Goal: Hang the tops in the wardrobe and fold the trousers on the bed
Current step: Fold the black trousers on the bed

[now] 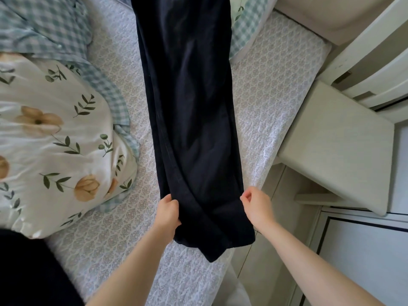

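Dark trousers [189,120] are lying lengthwise down the middle of the bed [271,102], legs stacked. Left hand [169,212] is curling around their near left edge, gripping the fabric. Right hand [256,205] is pinching the near right edge, fingers loosely bent.

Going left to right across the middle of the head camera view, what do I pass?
Floral duvet → bare quilted mattress cover → dark trousers laid lengthwise → mattress cover again → pale bedside stand → white wardrobe frame.
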`<state>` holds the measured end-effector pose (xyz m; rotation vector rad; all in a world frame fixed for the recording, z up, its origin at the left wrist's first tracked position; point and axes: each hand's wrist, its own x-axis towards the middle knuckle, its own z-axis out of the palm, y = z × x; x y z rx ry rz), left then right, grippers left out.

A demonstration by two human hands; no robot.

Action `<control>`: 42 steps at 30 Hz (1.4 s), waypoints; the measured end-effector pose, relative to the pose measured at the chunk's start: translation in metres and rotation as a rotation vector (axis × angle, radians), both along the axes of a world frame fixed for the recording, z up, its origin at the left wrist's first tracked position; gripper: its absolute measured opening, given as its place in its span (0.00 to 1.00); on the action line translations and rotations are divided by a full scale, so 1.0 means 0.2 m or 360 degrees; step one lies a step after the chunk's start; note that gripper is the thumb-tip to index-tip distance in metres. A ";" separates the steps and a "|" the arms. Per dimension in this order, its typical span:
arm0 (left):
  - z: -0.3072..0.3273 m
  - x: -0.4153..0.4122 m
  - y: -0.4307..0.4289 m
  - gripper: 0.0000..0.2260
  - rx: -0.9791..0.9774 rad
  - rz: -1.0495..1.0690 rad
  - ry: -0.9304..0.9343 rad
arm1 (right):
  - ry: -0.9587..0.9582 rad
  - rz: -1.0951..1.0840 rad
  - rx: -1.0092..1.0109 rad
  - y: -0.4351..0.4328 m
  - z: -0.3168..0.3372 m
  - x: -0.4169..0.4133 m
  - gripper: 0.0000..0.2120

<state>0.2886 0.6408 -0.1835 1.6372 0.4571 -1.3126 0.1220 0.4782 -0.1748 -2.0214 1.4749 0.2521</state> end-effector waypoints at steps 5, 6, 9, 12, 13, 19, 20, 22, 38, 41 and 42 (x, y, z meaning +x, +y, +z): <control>-0.03 0.01 0.01 0.07 0.0293 -0.0236 -0.0439 | -0.0146 0.0000 0.0282 0.03 -0.03 -0.03 0.07; -0.01 0.00 0.00 0.13 0.0322 -0.0315 -0.0643 | -0.0139 -0.0039 0.0318 0.04 -0.04 -0.04 0.05; 0.02 -0.04 -0.04 0.28 0.0480 -0.0723 -0.1130 | -0.0124 -0.0124 0.0433 0.05 -0.06 -0.02 0.11; 0.03 -0.10 -0.08 0.29 0.0680 -0.1170 -0.1115 | -0.0078 -0.0092 0.0546 0.06 -0.07 0.03 0.12; 0.02 -0.11 -0.09 0.26 0.0718 -0.1226 -0.1103 | -0.0087 -0.0067 0.0555 0.06 -0.07 0.04 0.12; -0.02 0.05 0.02 0.05 0.0572 -0.0559 -0.0935 | -0.0392 -0.0450 0.0431 0.02 -0.02 -0.05 0.09; -0.03 0.07 0.08 0.06 0.0598 -0.0418 -0.0944 | -0.0420 -0.0524 0.0422 0.03 -0.02 -0.09 0.11; -0.04 0.06 0.18 0.06 0.0602 -0.0360 -0.0911 | -0.0397 -0.0527 0.0410 0.07 -0.03 -0.16 0.14; 0.03 -0.04 0.28 0.21 0.0011 -0.0844 -0.0210 | -0.0453 -0.0557 0.1006 0.14 -0.03 -0.22 0.07; 0.03 -0.05 0.36 0.22 -0.0070 -0.0869 -0.0113 | -0.0399 -0.0575 0.1111 0.13 -0.03 -0.26 0.05; 0.03 -0.06 0.39 0.20 -0.0041 -0.0911 -0.0121 | -0.0381 -0.0564 0.1124 0.12 -0.03 -0.28 0.07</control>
